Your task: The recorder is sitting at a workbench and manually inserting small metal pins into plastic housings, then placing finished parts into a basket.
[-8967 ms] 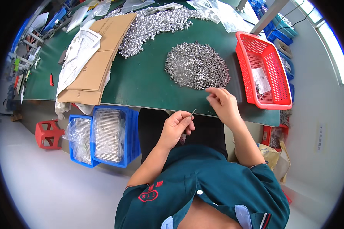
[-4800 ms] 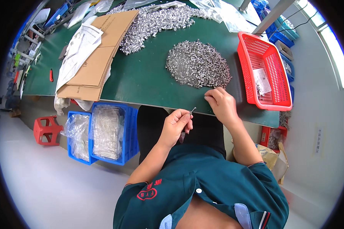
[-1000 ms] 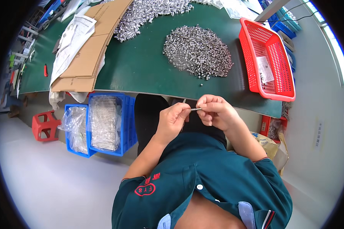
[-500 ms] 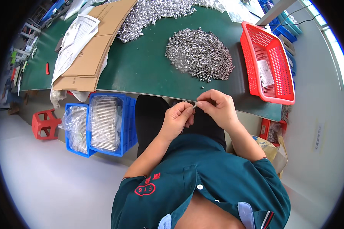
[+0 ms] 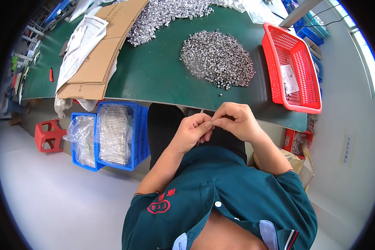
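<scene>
In front of my lap, just off the table's front edge, my two hands meet at the fingertips. My left hand (image 5: 193, 130) is closed, thumb pressed against its curled fingers. My right hand (image 5: 235, 120) pinches thumb and forefinger together right against the left thumb. Whatever they hold is small and covered by the fingers, so I cannot make it out. On the green table beyond lies a round heap of small metal sleeves (image 5: 221, 58), with one loose sleeve (image 5: 221, 94) near the edge, closest to my right hand.
A red plastic basket (image 5: 316, 98) stands right of the heap, a paper slip inside. A larger pile of shiny metal parts (image 5: 162, 18) lies farther back. Cardboard (image 5: 96, 62) with papers covers the table's left. Blue crates (image 5: 140, 137) and a red stool (image 5: 50, 135) stand below left.
My right hand has moved slightly left and down, bringing its fingertips against the left ones. The thin greenish piece that showed between them is now covered.
</scene>
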`<state>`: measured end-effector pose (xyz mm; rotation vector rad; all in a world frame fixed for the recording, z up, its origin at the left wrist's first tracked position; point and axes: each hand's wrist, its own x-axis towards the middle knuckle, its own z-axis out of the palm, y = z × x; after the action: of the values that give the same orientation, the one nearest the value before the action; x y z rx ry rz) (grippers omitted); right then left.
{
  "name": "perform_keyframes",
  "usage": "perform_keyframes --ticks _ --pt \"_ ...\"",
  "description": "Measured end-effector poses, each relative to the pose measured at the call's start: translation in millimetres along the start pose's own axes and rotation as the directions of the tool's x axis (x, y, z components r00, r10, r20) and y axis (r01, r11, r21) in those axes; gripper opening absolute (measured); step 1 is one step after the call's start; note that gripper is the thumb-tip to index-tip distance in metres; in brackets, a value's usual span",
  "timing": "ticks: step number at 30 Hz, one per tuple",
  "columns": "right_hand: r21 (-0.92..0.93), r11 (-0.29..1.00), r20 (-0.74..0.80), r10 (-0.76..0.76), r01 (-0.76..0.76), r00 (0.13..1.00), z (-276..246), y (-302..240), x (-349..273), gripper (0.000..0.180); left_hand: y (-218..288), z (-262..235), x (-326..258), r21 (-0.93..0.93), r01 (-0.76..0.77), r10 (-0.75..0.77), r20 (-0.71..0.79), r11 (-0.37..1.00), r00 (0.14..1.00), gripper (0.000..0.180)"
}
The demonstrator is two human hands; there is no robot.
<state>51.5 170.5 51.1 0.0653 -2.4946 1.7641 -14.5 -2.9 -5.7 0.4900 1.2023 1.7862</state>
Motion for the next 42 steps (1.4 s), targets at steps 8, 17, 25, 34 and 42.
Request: perform_keyframes --ticks 8,17,25,34,42 --pt "0.343 0.910 -0.213 0.315 -0.231 0.925 -18.4 11.8 -6.0 0.021 -4.7 -5.2 2.3 -0.077 -0.002 -0.001 -0.039 0.997 0.999 0.017" --pt "-0.574 0.818 -0.288 -0.164 -0.033 0.944 -11.9 37.5 12.4 0.012 -18.4 -11.0 4.6 -0.205 -0.026 0.016 -0.050 0.978 0.999 0.016" --pt "-0.577 0.817 -0.254 -0.171 -0.007 0.952 -10.9 41.2 18.3 0.009 -13.8 -13.5 3.8 -0.170 -0.028 0.009 -0.112 0.985 0.994 0.016" --pt "0.680 0.588 0.139 0.483 -0.438 0.864 -5.5 24.8 6.6 0.009 -17.3 -10.4 4.7 0.066 -0.067 0.076 -0.156 0.996 0.985 0.014" --pt "0.677 0.537 0.221 0.504 -0.504 0.835 -5.3 24.6 6.1 0.007 -9.0 -6.9 0.2 0.316 -0.087 0.157 -0.203 0.945 0.966 0.012"
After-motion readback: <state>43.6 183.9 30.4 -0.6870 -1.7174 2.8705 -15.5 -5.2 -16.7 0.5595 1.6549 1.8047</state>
